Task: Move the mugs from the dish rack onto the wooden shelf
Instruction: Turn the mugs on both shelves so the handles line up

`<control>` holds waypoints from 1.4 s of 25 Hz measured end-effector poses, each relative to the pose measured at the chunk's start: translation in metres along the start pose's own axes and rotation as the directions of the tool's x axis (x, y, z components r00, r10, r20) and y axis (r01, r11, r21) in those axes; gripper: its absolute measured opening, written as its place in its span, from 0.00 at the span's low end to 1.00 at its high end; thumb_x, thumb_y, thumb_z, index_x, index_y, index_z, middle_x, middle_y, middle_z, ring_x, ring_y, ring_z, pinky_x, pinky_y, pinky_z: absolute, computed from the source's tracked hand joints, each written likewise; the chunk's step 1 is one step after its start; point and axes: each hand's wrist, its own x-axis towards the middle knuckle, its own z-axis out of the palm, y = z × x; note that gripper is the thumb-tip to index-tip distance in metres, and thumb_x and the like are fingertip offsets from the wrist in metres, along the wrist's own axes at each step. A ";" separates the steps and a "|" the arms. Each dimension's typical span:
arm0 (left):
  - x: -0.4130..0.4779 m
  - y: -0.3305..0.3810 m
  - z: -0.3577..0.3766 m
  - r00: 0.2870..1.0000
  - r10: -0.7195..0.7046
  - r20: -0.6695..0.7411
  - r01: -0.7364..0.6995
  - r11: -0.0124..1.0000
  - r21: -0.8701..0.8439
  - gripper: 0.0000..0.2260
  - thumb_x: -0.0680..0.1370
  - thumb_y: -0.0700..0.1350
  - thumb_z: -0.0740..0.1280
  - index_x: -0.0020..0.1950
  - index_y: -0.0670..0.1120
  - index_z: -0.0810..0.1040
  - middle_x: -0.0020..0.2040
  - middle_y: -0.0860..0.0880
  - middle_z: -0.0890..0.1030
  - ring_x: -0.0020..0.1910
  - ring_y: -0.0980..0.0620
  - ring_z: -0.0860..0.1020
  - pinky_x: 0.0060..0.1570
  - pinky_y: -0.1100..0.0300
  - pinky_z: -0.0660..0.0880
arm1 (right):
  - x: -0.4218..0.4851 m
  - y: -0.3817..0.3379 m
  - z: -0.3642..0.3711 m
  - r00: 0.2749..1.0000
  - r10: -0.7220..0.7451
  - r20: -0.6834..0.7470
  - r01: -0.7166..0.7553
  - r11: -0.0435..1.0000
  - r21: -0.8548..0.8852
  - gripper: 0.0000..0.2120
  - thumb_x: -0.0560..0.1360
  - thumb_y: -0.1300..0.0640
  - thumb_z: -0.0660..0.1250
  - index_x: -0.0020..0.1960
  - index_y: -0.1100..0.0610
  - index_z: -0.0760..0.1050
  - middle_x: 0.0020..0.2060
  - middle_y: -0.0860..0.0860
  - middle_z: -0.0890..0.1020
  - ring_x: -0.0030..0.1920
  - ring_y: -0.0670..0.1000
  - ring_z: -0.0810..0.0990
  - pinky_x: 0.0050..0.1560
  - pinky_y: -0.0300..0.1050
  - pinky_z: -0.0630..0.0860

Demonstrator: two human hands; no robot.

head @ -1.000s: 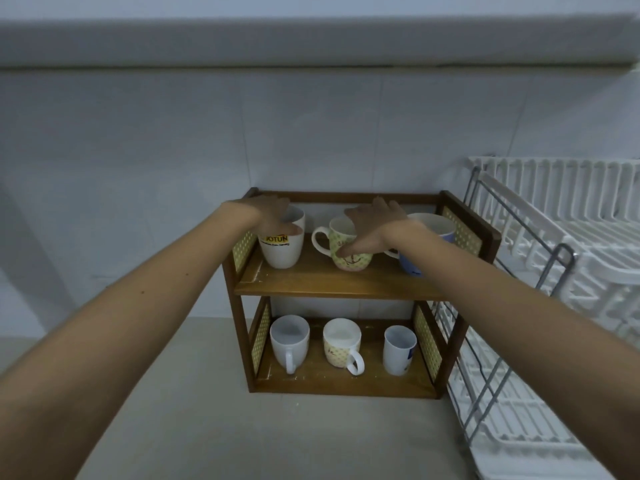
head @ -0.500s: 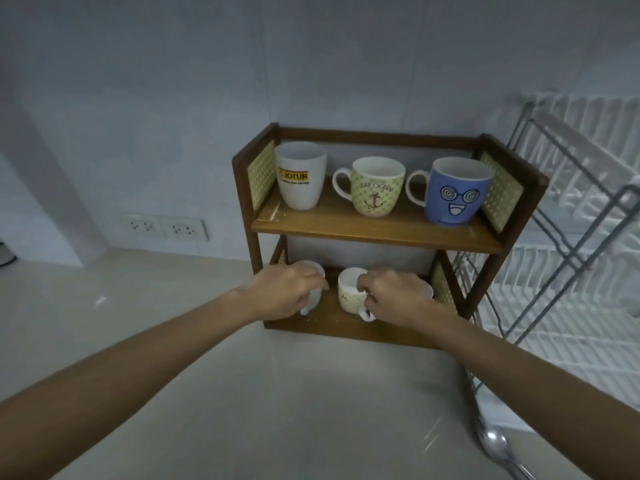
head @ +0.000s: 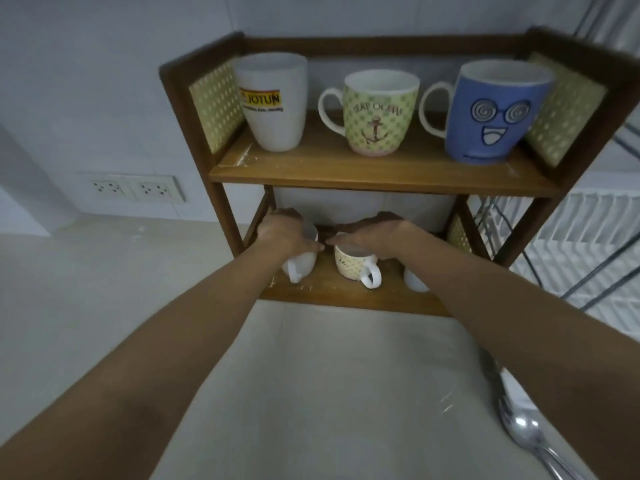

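Both my hands reach into the lower level of the wooden shelf. My left hand lies over the top of a white mug, fingers curled down around its rim, so I am gripping it. My right hand is laid flat, fingers together, over the mouth of a yellow-green patterned mug whose white handle points toward me; I cannot tell whether that hand is gripping it. Just to the right, another white mug stands mostly hidden behind my right forearm. On the upper level stand three more: a white Jotun mug at the left, a green anchor mug in the middle and a blue face mug at the right. A white dish rack stands to the right of the shelf, and a spoon lies on the counter near my right arm.
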 end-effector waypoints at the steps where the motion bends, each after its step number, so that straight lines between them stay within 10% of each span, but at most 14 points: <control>1: 0.002 -0.002 -0.003 1.000 -0.005 0.031 0.005 1.000 0.005 0.36 0.66 0.69 0.66 0.62 0.44 0.72 0.57 0.44 0.79 0.56 0.44 0.77 0.43 0.55 0.72 | 0.000 0.000 0.000 0.998 -0.051 -0.034 0.050 0.998 -0.029 0.25 0.80 0.47 0.52 0.76 0.50 0.57 0.76 0.55 0.60 0.74 0.58 0.60 0.72 0.53 0.60; 6: 0.014 -0.012 -0.006 0.977 0.189 0.102 -0.183 0.981 -0.060 0.39 0.68 0.61 0.72 0.74 0.47 0.62 0.70 0.45 0.69 0.67 0.44 0.69 0.60 0.54 0.71 | 0.006 0.008 0.004 0.991 0.113 -0.078 -0.117 0.992 -0.050 0.42 0.66 0.42 0.73 0.74 0.43 0.57 0.67 0.54 0.70 0.65 0.56 0.68 0.61 0.50 0.65; 11: 0.022 -0.017 -0.019 0.906 0.282 0.316 -0.262 0.959 -0.104 0.44 0.70 0.49 0.73 0.77 0.53 0.50 0.77 0.47 0.59 0.73 0.44 0.63 0.66 0.49 0.70 | 0.010 0.008 0.021 0.941 0.325 -0.090 -0.313 0.941 0.129 0.41 0.61 0.25 0.63 0.65 0.50 0.71 0.61 0.54 0.76 0.59 0.56 0.71 0.52 0.49 0.65; 17: 0.026 -0.014 -0.020 0.968 0.216 0.130 -0.226 0.972 0.062 0.35 0.69 0.61 0.71 0.69 0.45 0.68 0.63 0.44 0.76 0.59 0.44 0.75 0.51 0.54 0.76 | 0.004 0.022 0.016 0.959 0.276 0.066 -0.284 0.933 0.219 0.46 0.63 0.33 0.71 0.75 0.43 0.55 0.69 0.55 0.69 0.64 0.58 0.68 0.57 0.50 0.66; 25: 0.021 -0.023 -0.018 0.948 0.290 0.132 -0.283 0.957 -0.067 0.38 0.70 0.58 0.72 0.75 0.52 0.60 0.75 0.46 0.65 0.72 0.44 0.65 0.67 0.50 0.68 | 0.020 0.000 0.018 0.881 0.469 -0.059 -0.431 0.849 0.305 0.37 0.59 0.25 0.66 0.53 0.53 0.76 0.42 0.53 0.76 0.44 0.54 0.71 0.43 0.47 0.64; 35: 0.021 -0.012 -0.019 0.946 0.258 0.196 -0.261 0.965 -0.009 0.36 0.72 0.60 0.68 0.75 0.49 0.59 0.74 0.45 0.65 0.70 0.43 0.66 0.62 0.51 0.69 | 0.010 0.003 0.018 0.903 0.429 0.015 -0.416 0.866 0.277 0.43 0.61 0.25 0.65 0.65 0.53 0.69 0.60 0.56 0.77 0.59 0.58 0.72 0.53 0.52 0.65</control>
